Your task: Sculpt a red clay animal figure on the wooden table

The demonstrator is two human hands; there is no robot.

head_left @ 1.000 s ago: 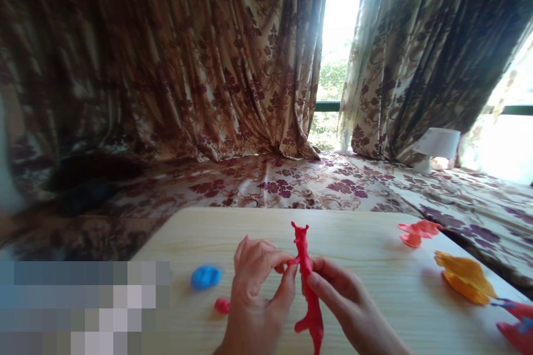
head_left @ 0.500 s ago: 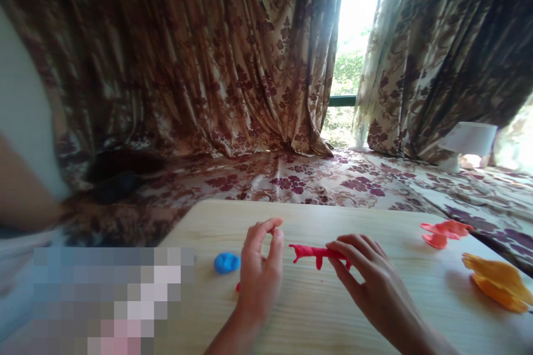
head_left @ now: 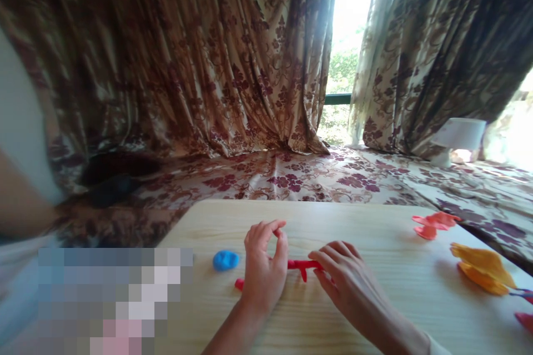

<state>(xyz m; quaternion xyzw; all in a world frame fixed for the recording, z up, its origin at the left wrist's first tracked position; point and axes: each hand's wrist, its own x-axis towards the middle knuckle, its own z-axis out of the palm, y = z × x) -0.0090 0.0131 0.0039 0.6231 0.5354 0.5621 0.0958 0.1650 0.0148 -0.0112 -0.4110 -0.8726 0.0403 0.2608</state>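
A red modelling clay piece point(head_left: 300, 264), a thin bar with a short prong underneath, lies level just above or on the table; I cannot tell which. My right hand point(head_left: 339, 269) pinches its right end between thumb and fingers. My left hand point(head_left: 266, 258) is at the other end, which it hides from view. The left thumb and index finger curve together into a loop, their tips close. Whether anything small is between them is hidden. Beside the left wrist sits a small red clay lump point(head_left: 239, 284), partly covered. A blue clay lump point(head_left: 225, 260) rests farther left.
On the right of the wooden table point(head_left: 353, 222) stand a coral clay shape point(head_left: 435, 224) and a yellow clay shape point(head_left: 485, 267). A dark pink piece point(head_left: 525, 320) is at the right edge. Behind are patterned curtains point(head_left: 233, 66) and a white lamp point(head_left: 460, 133). Another person's arm shows at left.
My right hand has moved left with the red clay piece, so its forked left end is now behind my left hand. The view has shifted slightly right.
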